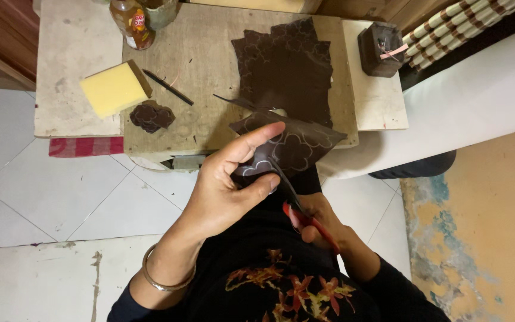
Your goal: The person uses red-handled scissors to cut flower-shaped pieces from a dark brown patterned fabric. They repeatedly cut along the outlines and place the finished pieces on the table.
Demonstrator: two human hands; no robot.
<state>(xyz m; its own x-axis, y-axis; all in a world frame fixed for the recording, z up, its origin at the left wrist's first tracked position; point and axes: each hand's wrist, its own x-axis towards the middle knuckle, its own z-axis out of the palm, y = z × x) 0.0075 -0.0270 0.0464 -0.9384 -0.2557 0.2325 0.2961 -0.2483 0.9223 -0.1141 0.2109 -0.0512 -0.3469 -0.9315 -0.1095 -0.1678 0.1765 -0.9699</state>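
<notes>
Head view: left hand (225, 188) pinches a dark brown leather piece (290, 143) with traced flower outlines — thumb on top, fingers (263, 185) pressed under its near edge, held above the desk's (210, 128) front edge, long axis running left-near to right-far. Right hand (317, 217) is closed round red-handled scissors (299, 209), blades pointing up-left into the piece. On the desk: larger leather sheet (287, 65), yellow sponge (114, 89), small cut flower shape (151, 115).

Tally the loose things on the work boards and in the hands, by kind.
Dark brown sheets marked with flower outlines: 2, one in the left hand at, one on the board
Cut flower-shaped pieces: 1
Yellow sponges: 1
Red-handled scissors: 1, in the right hand
Bottles: 1
Total: 6
</notes>
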